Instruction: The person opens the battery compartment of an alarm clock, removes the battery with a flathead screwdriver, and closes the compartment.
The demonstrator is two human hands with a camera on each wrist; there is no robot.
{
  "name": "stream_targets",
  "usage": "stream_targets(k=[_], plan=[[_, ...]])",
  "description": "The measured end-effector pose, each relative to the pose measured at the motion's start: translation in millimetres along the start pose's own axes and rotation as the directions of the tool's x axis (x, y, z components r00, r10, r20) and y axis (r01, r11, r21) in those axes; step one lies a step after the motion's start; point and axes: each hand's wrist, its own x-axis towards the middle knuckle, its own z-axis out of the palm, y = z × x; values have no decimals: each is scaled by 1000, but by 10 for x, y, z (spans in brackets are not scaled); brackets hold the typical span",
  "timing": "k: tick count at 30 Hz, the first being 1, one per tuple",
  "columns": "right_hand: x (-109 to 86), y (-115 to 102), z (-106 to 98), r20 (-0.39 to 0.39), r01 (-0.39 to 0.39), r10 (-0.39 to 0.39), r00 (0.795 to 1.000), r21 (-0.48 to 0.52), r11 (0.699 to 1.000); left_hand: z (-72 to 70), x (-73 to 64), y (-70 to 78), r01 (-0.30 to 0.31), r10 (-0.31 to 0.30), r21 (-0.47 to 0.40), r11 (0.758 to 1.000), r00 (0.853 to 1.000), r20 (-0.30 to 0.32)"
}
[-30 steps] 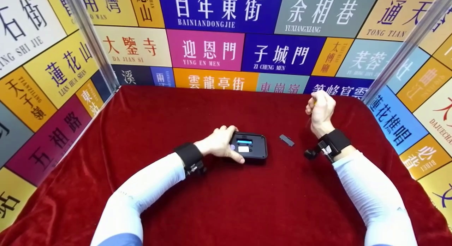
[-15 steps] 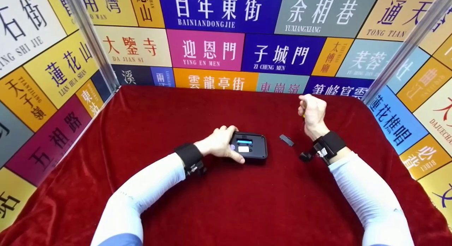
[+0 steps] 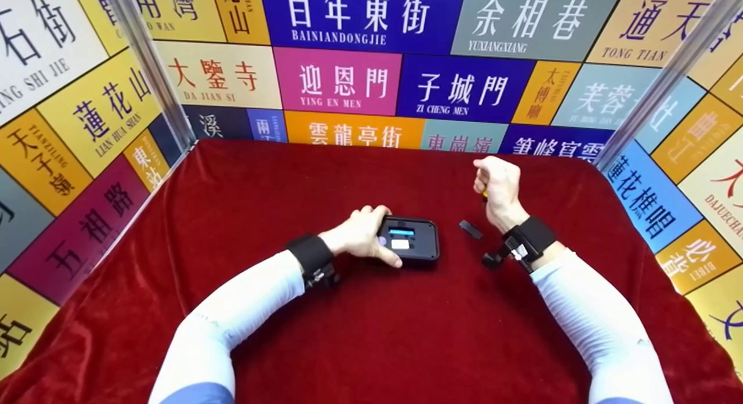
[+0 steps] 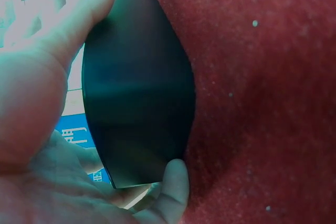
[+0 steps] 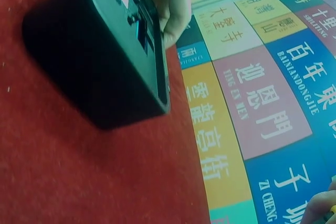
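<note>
My left hand [image 3: 361, 235] grips the left end of a black box-shaped device [image 3: 426, 241], its thumb and fingers spread over opposite edges. The device's back faces up, showing an open battery compartment with a blue battery [image 3: 401, 232] in it and a white label [image 3: 400, 244] below. In the left wrist view, the device's dark wall [image 4: 139, 87] fills the space between thumb and fingertips. My right hand [image 3: 501, 186] is raised to the right of the device, fingers curled round a small yellow object [image 3: 485, 194]. Most of that object is hidden in the fist; I cannot tell its kind.
A small dark battery cover [image 3: 471, 229] lies on the red cloth [image 3: 371, 328] between the device and my right forearm. Panels with street-name lettering [image 3: 336, 82] stand behind and at both sides. Clear corner posts [image 3: 667, 73] rise at the back.
My right hand has moved left and slightly down toward the device, with the yellow object still in its fingers. My left hand and the device have stayed in place.
</note>
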Motion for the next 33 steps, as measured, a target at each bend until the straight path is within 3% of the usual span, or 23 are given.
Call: stream_targets(k=[18,33], plan=[[-135,17,212,134,-75,65,989,73,995,29,29,-27,-8,8,6,1000,1000,-12],[-278,116,477,304,-85,41,952,133,988,18,18,-21,2,-2,5,1000,1000,-4]])
